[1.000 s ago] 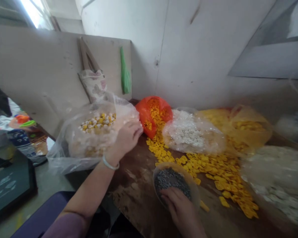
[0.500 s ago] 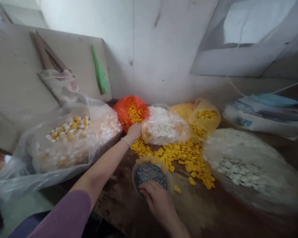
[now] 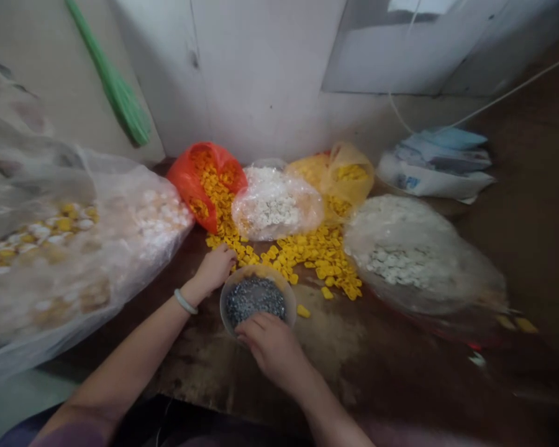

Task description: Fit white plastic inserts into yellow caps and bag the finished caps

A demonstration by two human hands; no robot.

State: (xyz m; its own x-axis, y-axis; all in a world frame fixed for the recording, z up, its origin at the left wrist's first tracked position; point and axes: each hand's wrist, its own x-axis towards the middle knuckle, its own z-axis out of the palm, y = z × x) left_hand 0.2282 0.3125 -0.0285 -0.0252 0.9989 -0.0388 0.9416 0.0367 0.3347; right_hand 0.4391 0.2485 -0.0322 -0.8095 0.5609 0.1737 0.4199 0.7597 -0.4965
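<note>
At the counter's point(image 3: 186, 366) near edge: right hand point(image 3: 272, 347) open, fingers over a clear bowl point(image 3: 227, 304) of grey pellets point(image 3: 255, 301)
Left hand point(image 3: 217, 268): relaxed, empty, at 11 o'clock from the bowl, beside yellow plastic pieces point(image 3: 307, 257)
Flanks: clear bags at 9 point(image 3: 88, 248) and 2 o'clock point(image 3: 423, 261)

And there on my stained wooden workbench point(image 3: 205, 366) the yellow plastic pieces point(image 3: 317, 261) lay spilled in a heap, a clear bowl of grey granules point(image 3: 279, 282) just beside them, an orange bag point(image 3: 186, 180) and a clear bag of white pieces point(image 3: 274, 205) behind!
</note>
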